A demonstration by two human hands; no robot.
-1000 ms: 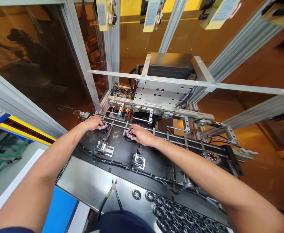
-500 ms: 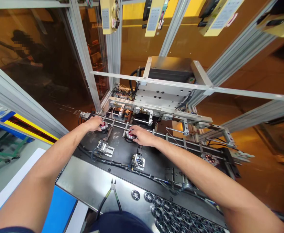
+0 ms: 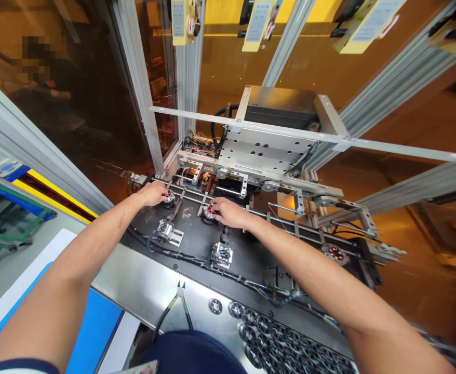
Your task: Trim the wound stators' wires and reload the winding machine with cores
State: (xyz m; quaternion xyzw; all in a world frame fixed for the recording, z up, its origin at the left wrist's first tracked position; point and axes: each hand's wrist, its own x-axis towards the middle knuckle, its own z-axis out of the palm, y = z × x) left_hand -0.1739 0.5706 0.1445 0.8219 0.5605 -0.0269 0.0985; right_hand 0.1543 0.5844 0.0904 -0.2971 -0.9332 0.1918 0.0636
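Both arms reach into a machine with a black base plate (image 3: pixel 197 241). My left hand (image 3: pixel 152 193) rests on a small round part with red windings (image 3: pixel 168 196) seated at the far left of the plate. My right hand (image 3: pixel 228 212) covers a second round red-wound part (image 3: pixel 210 210) seated nearer the middle. Fingers of both hands curl over the parts. A third such part (image 3: pixel 335 252) sits alone at the right end of the rail.
Two small metal clamp fixtures (image 3: pixel 169 230) (image 3: pixel 222 254) stand on the plate below the hands. Cutting pliers (image 3: pixel 175 304) lie on the steel shelf (image 3: pixel 142 285). Several round stator parts (image 3: pixel 275 335) lie at its right. Aluminium frame posts and a crossbar (image 3: pixel 290 134) surround the machine.
The view has shifted slightly; both hands stay on the same two round parts with little visible movement.
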